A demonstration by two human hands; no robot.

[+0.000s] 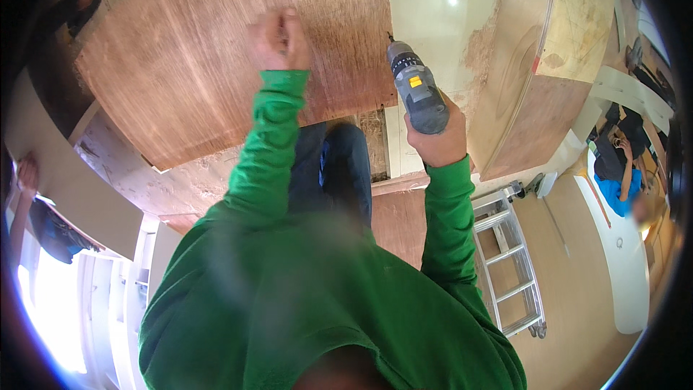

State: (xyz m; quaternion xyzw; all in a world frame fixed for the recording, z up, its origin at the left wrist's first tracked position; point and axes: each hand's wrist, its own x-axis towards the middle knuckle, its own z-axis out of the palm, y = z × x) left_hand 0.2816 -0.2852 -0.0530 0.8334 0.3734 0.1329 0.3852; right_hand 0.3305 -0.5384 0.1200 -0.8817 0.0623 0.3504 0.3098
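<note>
My right hand (442,141) is wrapped round a grey and black cordless drill (420,90) with a yellow switch on top. The drill's bit points away from me, close to the right edge of a reddish-brown plywood panel (216,50). I cannot tell whether the bit touches the panel. Over the panel, my left hand (281,40) is closed with its fingers curled, slightly blurred by motion. Whatever it may hold is hidden or too small to make out. Both arms wear green sleeves, and my legs show below the panel's near edge.
A pale, stained surface (440,14) adjoins the panel on the right, beside a wooden box-like piece (534,94). An aluminium ladder (509,267) lies at the lower right. Another person (621,166) is at the far right; other people's hands show at the left rim.
</note>
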